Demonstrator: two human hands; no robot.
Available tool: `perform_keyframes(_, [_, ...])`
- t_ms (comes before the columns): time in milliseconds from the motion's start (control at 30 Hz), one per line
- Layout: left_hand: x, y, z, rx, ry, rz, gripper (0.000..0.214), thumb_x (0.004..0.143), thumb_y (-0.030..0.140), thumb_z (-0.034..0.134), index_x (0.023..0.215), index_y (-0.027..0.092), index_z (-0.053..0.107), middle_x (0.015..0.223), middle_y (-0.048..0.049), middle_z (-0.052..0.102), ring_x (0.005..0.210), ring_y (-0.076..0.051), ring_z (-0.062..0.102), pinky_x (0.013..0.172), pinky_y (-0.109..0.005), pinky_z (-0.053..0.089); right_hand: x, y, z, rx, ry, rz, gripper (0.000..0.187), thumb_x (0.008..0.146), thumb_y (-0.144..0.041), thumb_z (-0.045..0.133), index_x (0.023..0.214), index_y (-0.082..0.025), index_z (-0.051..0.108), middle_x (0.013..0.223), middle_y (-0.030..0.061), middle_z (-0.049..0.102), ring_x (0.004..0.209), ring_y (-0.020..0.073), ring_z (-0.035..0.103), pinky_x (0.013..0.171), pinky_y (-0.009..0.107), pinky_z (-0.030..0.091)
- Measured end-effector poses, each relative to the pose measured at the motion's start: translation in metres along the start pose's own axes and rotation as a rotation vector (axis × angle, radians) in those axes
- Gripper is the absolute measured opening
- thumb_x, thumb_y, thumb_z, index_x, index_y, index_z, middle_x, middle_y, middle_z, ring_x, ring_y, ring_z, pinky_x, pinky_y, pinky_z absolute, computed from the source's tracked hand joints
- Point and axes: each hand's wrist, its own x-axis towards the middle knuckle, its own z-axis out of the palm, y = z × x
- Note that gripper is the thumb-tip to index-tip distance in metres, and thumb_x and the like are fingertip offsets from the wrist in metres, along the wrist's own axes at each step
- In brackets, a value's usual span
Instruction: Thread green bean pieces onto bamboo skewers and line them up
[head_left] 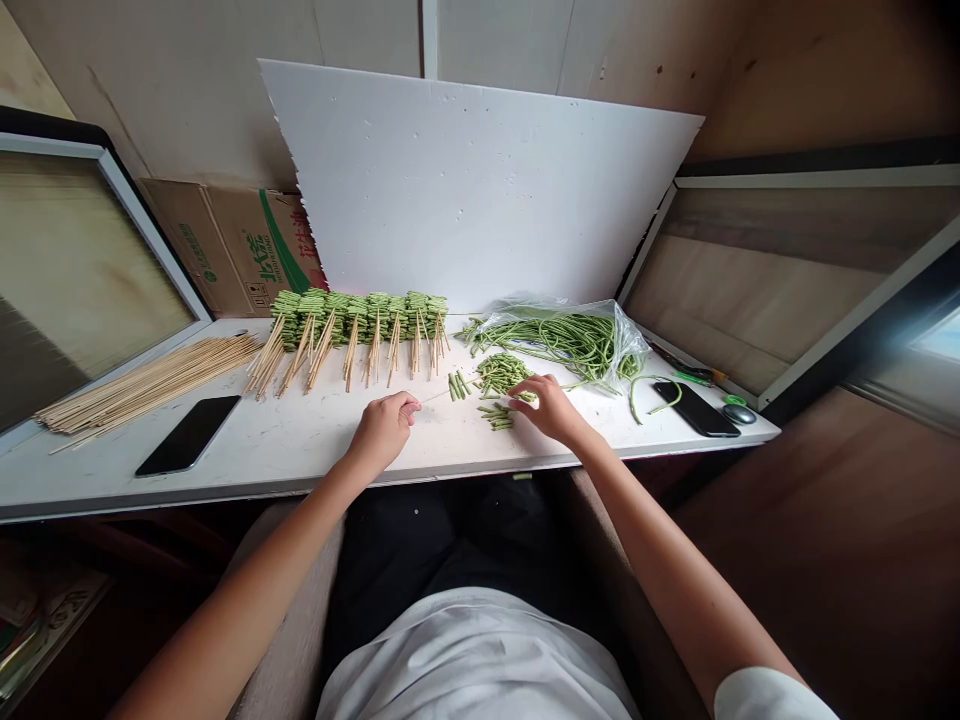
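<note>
My left hand (385, 432) is closed in a pinch on a thin bamboo skewer that points right. Several short green bean pieces (458, 386) sit side by side on the skewer's far end. My right hand (549, 408) hovers at the edge of a heap of cut bean pieces (501, 372), thumb and fingers apart. Below the fingertips lies a smaller row of cut pieces (496, 416). Whether a fingertip touches a piece I cannot tell.
Filled bean skewers (356, 320) stand stacked at the back left. Loose skewers (150, 385) and a phone (189, 436) lie left. A plastic bag of long beans (562, 340) lies behind the heap. Another phone (696, 409) lies right. A white foam board (480, 190) stands behind.
</note>
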Motion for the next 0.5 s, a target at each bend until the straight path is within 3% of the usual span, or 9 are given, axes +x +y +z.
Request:
perform_keyframes(133, [0.001, -0.004, 0.001, -0.014, 0.009, -0.001, 0.024, 0.097, 0.026, 0.052, 0.087, 0.022, 0.074, 0.072, -0.0029, 0.074, 0.071, -0.022, 0.068, 0.071, -0.032, 0.050, 0.003, -0.010, -0.028, 0.057, 0.038, 0.012, 0.030, 0.102, -0.044, 0.065, 0.104, -0.019, 0.082, 0.109, 0.0135, 0.080, 0.102, 0.0299, 0.067, 0.092, 0.042, 0.052])
perform_keyframes(233, [0.001, -0.004, 0.002, -0.015, 0.003, -0.013, 0.024, 0.097, 0.026, 0.053, 0.086, 0.022, 0.074, 0.072, -0.0026, 0.074, 0.070, -0.022, 0.068, 0.071, -0.031, 0.050, 0.000, -0.030, -0.049, 0.060, -0.014, 0.030, 0.035, 0.101, -0.048, 0.066, 0.096, -0.018, 0.082, 0.096, 0.0122, 0.080, 0.087, 0.0256, 0.068, 0.079, 0.037, 0.052])
perform_keyframes(367, [0.002, -0.004, 0.000, -0.009, 0.001, -0.031, 0.024, 0.097, 0.026, 0.054, 0.086, 0.021, 0.075, 0.073, -0.0032, 0.074, 0.071, -0.022, 0.067, 0.070, -0.031, 0.049, -0.023, -0.077, -0.055, 0.092, -0.331, 0.007, 0.027, 0.097, -0.045, 0.071, 0.090, -0.022, 0.084, 0.079, 0.0055, 0.078, 0.065, 0.0178, 0.065, 0.062, 0.029, 0.046])
perform_keyframes(433, [0.002, -0.005, -0.001, -0.009, 0.004, -0.032, 0.024, 0.097, 0.025, 0.053, 0.086, 0.021, 0.075, 0.073, -0.0036, 0.074, 0.072, -0.022, 0.068, 0.070, -0.031, 0.049, -0.043, -0.100, -0.040, 0.062, -0.599, -0.011, 0.012, 0.090, -0.033, 0.077, 0.091, -0.025, 0.086, 0.080, 0.0036, 0.081, 0.064, 0.0177, 0.068, 0.060, 0.027, 0.047])
perform_keyframes(500, [0.001, -0.006, -0.002, -0.013, 0.005, -0.029, 0.025, 0.097, 0.024, 0.053, 0.086, 0.021, 0.074, 0.073, -0.0038, 0.074, 0.072, -0.022, 0.068, 0.071, -0.031, 0.049, -0.065, -0.113, -0.014, -0.145, -0.695, 0.025, 0.011, 0.082, -0.017, 0.079, 0.086, -0.024, 0.086, 0.080, 0.0057, 0.082, 0.067, 0.0212, 0.073, 0.064, 0.029, 0.050])
